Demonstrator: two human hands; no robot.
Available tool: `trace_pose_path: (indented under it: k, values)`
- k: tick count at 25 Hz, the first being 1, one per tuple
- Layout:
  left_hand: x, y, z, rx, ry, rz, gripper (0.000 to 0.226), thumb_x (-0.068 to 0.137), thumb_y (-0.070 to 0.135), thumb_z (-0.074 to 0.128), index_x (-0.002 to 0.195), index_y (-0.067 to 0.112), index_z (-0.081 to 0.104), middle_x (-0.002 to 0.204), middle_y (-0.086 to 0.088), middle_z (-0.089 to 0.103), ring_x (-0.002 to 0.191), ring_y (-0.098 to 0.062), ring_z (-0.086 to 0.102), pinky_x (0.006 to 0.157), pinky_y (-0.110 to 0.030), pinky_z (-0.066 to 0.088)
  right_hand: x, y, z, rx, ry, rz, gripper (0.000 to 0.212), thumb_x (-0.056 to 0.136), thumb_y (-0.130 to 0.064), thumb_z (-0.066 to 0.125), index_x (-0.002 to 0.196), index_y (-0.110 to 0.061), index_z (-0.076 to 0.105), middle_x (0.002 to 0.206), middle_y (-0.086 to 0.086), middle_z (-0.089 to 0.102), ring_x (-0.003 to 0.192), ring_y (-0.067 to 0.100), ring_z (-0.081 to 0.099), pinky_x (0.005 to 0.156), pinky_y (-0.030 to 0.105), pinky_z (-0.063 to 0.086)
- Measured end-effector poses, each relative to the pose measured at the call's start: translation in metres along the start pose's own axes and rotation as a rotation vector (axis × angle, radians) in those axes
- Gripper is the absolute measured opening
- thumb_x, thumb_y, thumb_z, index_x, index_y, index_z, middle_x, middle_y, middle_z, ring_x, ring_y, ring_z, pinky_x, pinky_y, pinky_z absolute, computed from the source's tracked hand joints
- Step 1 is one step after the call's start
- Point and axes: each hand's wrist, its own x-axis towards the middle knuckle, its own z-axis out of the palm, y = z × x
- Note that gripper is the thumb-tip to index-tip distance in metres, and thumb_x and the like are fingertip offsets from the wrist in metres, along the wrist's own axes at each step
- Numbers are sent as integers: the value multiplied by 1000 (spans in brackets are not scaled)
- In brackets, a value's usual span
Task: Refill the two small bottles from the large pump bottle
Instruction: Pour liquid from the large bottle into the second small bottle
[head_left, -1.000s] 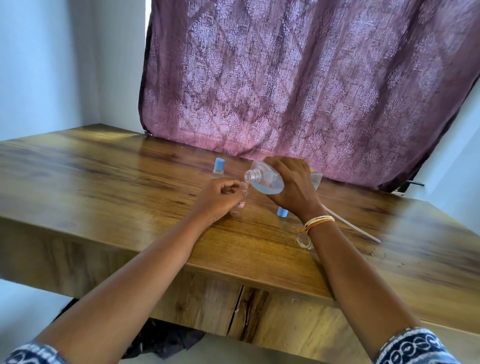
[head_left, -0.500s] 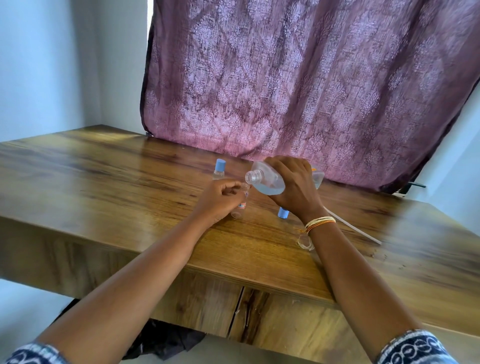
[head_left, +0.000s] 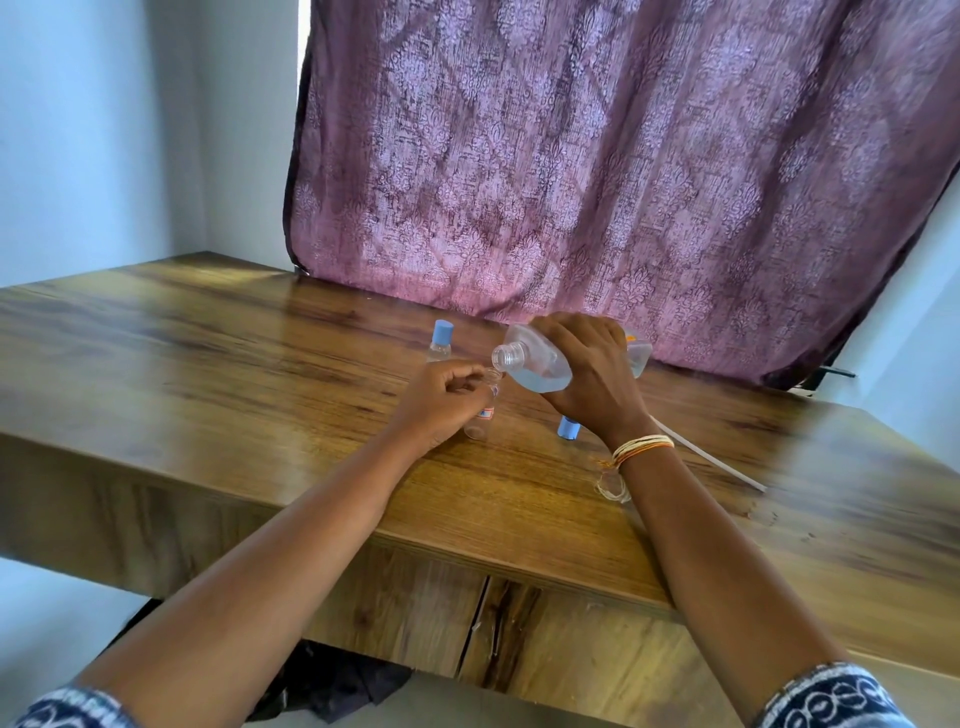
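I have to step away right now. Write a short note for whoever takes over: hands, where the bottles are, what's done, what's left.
Left hand grips the open small bottle, upright on the table.
Right hand holds the large bottle tipped on its side, pump off, mouth just above the small bottle's opening.
Second small bottle stands capped behind the left hand.
Loose blue cap lies by the right wrist; the pump's tube lies to the right.
Done: bottles opened and lined up.
Left: pour, cap, then check the second bottle; its level is unclear.

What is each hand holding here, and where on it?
Right hand grips the large bottle round its body; left hand holds the open small bottle near its neck.
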Motion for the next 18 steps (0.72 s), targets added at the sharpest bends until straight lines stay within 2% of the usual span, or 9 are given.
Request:
trace_pose_path:
  k: [3, 6, 8, 11, 15, 18]
  values:
    - [0, -2, 0, -13, -6, -1, 23, 68, 37, 69, 91, 41, 73, 92, 1, 75, 92, -25, 72, 81, -54, 58, 1, -1, -1, -3, 4, -6, 45, 77, -36, 67, 119, -20, 62, 114, 1, 65, 105, 25, 60, 87, 45, 41]
    - [1, -4, 0, -34, -7, -9, 31, 71, 31, 70, 102, 29, 74, 96, -5, 74, 93, -29, 71, 76, -54, 59, 1, 0, -2, -20, 4, -10, 45, 77, -34, 68, 119, -21, 61, 114, 0, 65, 106, 25, 60, 88, 46, 41]
    - [3, -6, 0, -18, 1, -8, 36, 72, 30, 70, 107, 23, 73, 97, -6, 74, 93, -30, 71, 78, -53, 59, 1, 0, -2, -31, 1, -5, 44, 77, -32, 68, 119, -22, 61, 115, 0, 64, 107, 25, 60, 88, 46, 41]
    - [3, -6, 0, -21, -1, -8, 30, 73, 27, 71, 103, 24, 73, 96, -6, 74, 94, -31, 71, 82, -53, 58, 1, 0, -2, -44, 8, -4, 44, 76, -32, 69, 119, -21, 62, 114, 0, 64, 106, 25, 60, 88, 45, 40]
    - [1, -3, 1, -11, -6, 15, 25, 80, 18, 72, 105, 20, 74, 98, -15, 74, 89, -26, 71, 79, -37, 61, 1, -1, -2, -21, 16, 9, 44, 76, -34, 66, 119, -21, 62, 115, 1, 65, 106, 27, 61, 89, 47, 41]
    - [1, -3, 0, 6, -2, 28, 22, 75, 27, 71, 96, 30, 74, 95, -16, 74, 85, -27, 68, 87, -49, 55, 1, -2, -4, 1, 12, 18, 45, 77, -36, 62, 119, -20, 61, 115, 2, 65, 107, 28, 61, 89, 49, 42]
